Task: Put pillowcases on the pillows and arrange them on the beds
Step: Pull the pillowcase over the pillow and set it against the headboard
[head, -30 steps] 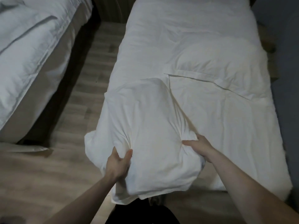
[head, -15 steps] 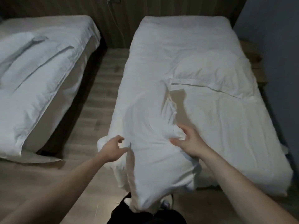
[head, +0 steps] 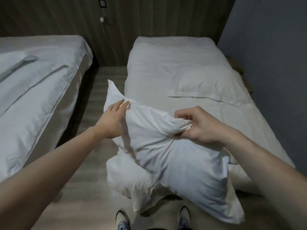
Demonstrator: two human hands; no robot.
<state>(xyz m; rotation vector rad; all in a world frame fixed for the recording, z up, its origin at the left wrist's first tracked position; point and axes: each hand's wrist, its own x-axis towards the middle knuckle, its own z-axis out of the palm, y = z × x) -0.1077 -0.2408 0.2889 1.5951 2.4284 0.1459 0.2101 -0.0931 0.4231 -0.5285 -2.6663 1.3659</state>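
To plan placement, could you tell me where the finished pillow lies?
It lies flat on the right bed, toward its right side near the grey wall: pillow.

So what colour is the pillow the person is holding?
White. The pillow, gripped by the right hand, shows best in the head view.

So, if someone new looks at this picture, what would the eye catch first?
First, the white pillow held up in the middle, above the floor between the two beds. The right hand bunches its fabric in curled fingers, while the left hand lies open against its left edge. Next, a second pillow lying flat on the right bed, and the folded white bedding on the left bed.
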